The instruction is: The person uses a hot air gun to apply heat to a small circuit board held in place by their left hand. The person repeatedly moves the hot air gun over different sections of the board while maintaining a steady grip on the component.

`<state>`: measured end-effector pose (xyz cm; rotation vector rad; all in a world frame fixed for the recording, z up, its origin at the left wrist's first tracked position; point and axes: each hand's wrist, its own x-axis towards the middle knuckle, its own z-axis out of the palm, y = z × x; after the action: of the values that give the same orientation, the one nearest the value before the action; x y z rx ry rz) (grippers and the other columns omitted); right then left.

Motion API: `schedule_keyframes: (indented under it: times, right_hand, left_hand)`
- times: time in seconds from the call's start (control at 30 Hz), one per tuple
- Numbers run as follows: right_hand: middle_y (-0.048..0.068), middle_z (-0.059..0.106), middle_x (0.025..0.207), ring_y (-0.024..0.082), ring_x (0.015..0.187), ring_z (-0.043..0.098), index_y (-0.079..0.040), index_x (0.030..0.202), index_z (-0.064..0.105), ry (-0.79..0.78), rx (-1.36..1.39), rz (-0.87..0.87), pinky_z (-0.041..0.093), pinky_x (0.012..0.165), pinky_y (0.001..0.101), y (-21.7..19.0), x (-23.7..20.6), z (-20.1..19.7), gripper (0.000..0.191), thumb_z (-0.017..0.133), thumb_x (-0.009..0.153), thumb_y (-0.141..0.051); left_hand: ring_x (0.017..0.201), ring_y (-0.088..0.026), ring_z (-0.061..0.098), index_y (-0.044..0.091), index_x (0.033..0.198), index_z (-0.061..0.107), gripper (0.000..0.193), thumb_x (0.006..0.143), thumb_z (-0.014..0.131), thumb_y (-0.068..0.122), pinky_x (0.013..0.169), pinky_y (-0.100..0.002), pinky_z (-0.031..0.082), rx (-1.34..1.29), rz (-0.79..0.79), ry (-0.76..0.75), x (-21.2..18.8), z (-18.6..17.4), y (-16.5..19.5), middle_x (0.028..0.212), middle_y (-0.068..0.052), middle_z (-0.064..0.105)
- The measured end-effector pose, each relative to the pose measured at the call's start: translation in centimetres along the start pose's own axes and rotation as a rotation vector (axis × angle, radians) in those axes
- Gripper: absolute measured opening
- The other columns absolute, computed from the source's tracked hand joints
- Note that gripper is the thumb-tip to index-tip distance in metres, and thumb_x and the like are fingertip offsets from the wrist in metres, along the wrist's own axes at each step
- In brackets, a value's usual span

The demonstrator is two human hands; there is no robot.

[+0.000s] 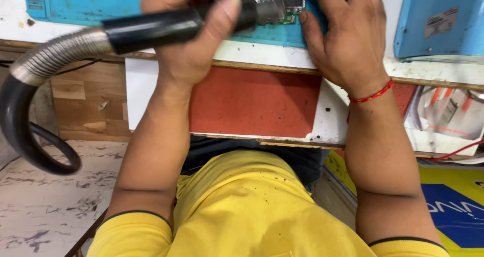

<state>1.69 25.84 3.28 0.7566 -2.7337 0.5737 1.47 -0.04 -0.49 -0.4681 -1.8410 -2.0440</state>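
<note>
Hot-air wand (171, 25) clenched in left hand (194, 40), nozzle over circuit board (285, 5); right hand (348, 40) spread flat, holding nothing.

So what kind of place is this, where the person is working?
Probably an electronics repair bench. The left hand grips a black hot-air tool with a ribbed metal hose, aimed at a small green circuit board. The right hand steadies it on a blue work mat.
</note>
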Motion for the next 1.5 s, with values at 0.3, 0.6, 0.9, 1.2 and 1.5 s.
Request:
schedule_keyframes:
  times: [0.3,0.6,0.9,1.2,1.5]
  right_hand:
    - [0.011,0.055,0.121,0.031,0.108,0.053,-0.007,0.130,0.070,-0.011,-0.021,0.017,0.051,0.093,0.0428,0.0,0.4,0.1,0.033,0.077,0.097,-0.005]
    - [0.011,0.056,0.122,0.033,0.113,0.054,-0.008,0.130,0.070,-0.017,-0.018,0.035,0.051,0.094,0.0431,0.1,0.4,0.2,0.030,0.077,0.100,-0.010]
    - [0.012,0.059,0.119,0.034,0.108,0.055,-0.009,0.128,0.072,-0.014,-0.025,0.088,0.051,0.091,0.0446,-0.8,1.3,-0.2,0.033,0.076,0.096,-0.013]
    - [0.012,0.060,0.116,0.034,0.104,0.056,-0.009,0.126,0.072,-0.029,-0.019,0.129,0.051,0.089,0.0446,-1.4,1.7,-0.5,0.033,0.074,0.093,-0.014]
    - [0.012,0.060,0.117,0.034,0.104,0.055,-0.008,0.126,0.072,-0.029,-0.037,0.120,0.050,0.089,0.0451,-1.4,1.7,-0.5,0.034,0.073,0.093,-0.015]
  left_hand:
    - [0.089,-0.016,0.072,0.002,0.107,0.071,0.018,0.102,0.077,0.019,0.085,-0.026,0.059,0.019,0.030,-0.011,0.7,0.4,0.1,0.101,-0.010,0.076]
    - [0.096,-0.014,0.070,0.002,0.105,0.071,0.019,0.100,0.076,0.019,0.088,-0.026,0.057,-0.001,-0.034,0.133,0.5,0.4,0.0,0.103,-0.008,0.074]
    - [0.083,-0.012,0.068,0.000,0.103,0.071,0.018,0.097,0.078,0.017,0.079,-0.024,0.053,0.059,0.046,-0.066,0.5,0.4,0.3,0.099,-0.008,0.074]
    - [0.096,-0.015,0.071,0.000,0.106,0.070,0.019,0.098,0.077,0.016,0.091,-0.029,0.057,0.053,-0.032,0.191,0.8,0.9,1.0,0.103,-0.010,0.074]
    - [0.086,-0.013,0.065,0.002,0.102,0.073,0.016,0.095,0.078,0.016,0.082,-0.027,0.052,0.099,-0.074,-0.019,0.6,0.4,0.7,0.094,-0.007,0.073]
